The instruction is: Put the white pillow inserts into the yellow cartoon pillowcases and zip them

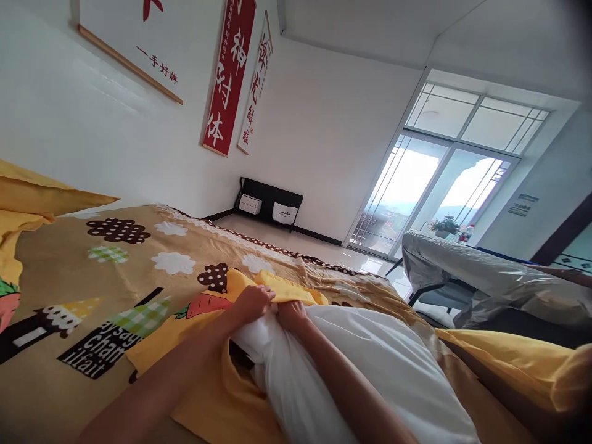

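Note:
In front of me on the bed lies a yellow pillowcase [208, 376] with a carrot print. A white pillow [379, 357] lies partly against it, its near corner bunched up at the pillowcase's edge. My left hand [257, 301] is closed on the pillowcase fabric at that edge. Close beside it, my right hand [292, 316] is closed where the yellow cloth meets the white pillow. Its fingertips are tucked under the yellow fold, so I cannot see exactly how much of each it grips.
A brown patterned bedsheet [173, 263] covers the bed. More yellow fabric [518, 357] lies at right, with a limb partly over it. Plastic-wrapped furniture [467, 271] stands beyond the bed, near a glass door [398, 191]. A low black rack [268, 200] stands by the far wall.

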### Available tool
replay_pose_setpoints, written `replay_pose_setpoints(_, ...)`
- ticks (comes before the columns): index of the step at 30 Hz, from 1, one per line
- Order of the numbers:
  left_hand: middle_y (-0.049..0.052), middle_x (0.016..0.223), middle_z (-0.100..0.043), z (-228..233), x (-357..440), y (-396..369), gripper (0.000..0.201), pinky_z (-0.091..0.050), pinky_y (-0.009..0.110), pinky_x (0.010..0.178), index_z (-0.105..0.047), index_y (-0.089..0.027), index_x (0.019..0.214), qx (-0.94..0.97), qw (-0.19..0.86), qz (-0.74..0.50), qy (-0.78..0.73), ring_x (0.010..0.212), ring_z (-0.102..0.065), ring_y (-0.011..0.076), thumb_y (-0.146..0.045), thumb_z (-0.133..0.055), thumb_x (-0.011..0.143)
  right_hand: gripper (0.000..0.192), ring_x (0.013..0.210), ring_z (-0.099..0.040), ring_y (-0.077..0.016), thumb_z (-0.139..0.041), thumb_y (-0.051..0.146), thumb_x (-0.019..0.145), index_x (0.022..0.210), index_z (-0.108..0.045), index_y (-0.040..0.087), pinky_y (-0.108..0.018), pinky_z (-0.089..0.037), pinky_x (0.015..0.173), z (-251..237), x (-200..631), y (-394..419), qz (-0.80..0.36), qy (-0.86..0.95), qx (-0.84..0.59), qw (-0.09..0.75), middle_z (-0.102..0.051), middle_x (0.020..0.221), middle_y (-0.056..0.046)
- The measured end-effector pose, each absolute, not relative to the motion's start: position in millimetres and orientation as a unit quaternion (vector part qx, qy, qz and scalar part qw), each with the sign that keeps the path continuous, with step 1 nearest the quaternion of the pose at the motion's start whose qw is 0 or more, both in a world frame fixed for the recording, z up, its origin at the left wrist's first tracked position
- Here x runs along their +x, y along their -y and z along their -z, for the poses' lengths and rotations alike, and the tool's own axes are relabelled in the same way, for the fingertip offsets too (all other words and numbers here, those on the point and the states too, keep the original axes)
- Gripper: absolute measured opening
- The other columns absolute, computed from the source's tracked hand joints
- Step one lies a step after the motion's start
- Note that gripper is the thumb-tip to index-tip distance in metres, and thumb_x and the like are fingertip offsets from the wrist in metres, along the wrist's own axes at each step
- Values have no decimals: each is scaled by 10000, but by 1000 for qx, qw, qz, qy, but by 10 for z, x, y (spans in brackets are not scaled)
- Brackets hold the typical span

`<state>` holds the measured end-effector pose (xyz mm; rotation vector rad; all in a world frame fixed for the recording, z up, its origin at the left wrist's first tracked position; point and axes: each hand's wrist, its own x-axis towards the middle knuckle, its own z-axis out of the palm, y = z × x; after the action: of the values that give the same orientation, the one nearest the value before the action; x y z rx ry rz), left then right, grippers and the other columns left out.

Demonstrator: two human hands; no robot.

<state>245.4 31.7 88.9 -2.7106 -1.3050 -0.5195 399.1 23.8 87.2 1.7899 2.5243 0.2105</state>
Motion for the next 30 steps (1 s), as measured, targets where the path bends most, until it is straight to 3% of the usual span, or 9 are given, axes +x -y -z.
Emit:
replay_pose_setpoints(4,118,1098,-637,-835,2421,-278,208,-479,351,847,-592,-174,1046,-896,40,148,418,1043,-595,250,-186,-466,882,353,1152,-568,-274,-571,276,877,1188,-623,116,-418,-445,993,-980,4025,-142,-62,-809,584,31,-629,1209,-159)
replay_pose_setpoints(7,144,1178,-612,-759,2297,-295,283,-482,371,880,-580,-162,1128,-887,23,135,442,1109,-574,270,-230,-497,867,513,1291,-461,-320,-544,321,868,1319,-544,77,-426,-370,1078,-1086,4016,216,-66,-819,570,29,-525,1366,-209)
replay_pose_setpoints(10,167,1209,-601,-667,2162,-312,298,-478,394,897,-596,-140,1130,-875,5,125,468,1121,-570,288,-230,-479,871,614,1414,-308,-309,-471,385,915,1478,-369,160,-460,-307,1138,-945,4064,786,-87,-841,535,5,-318,1539,-154)
replay_pose_setpoints(12,175,1211,-596,-627,2110,-301,299,-466,401,906,-598,-128,1127,-869,-1,125,479,1118,-568,294,-195,-458,871,645,1427,-283,-319,-488,407,907,1510,-310,260,-489,-327,1130,-681,4135,1154,-128,-863,489,-23,-270,1564,-103)
replay_pose_setpoints(15,178,1195,-590,-638,2082,-212,301,-437,411,925,-591,-122,1117,-868,0,131,480,1114,-555,293,-149,-402,884,653,1380,-354,-373,-516,351,897,1512,-301,301,-535,-405,1055,-250,4264,1464,-178,-877,445,-22,-333,1530,-120)
replay_pose_setpoints(18,163,1163,-588,-705,2065,-22,283,-407,411,935,-581,-131,1097,-887,36,149,436,1100,-533,286,-136,-401,879,667,1378,-349,-388,-543,292,882,1509,-316,272,-565,-384,1062,-94,4383,1403,-186,-870,457,-11,-331,1528,-126)
replay_pose_setpoints(23,107,955,-654,-706,1976,302,177,-404,387,882,-622,-166,897,-947,81,127,283,899,-587,238,-238,-461,885,607,1419,-312,-275,-400,90,902,1468,-384,310,-505,-320,1121,-484,4581,923,-136,-896,423,5,-395,1511,-44)
replay_pose_setpoints(30,98,677,-705,-622,1960,411,363,-377,464,955,-715,-174,670,-946,27,-1,324,704,-630,232,-355,-477,874,599,1403,-341,-229,-338,30,872,1391,-500,281,-448,-300,1112,-911,4640,463,-71,-909,410,18,-479,1459,-2)
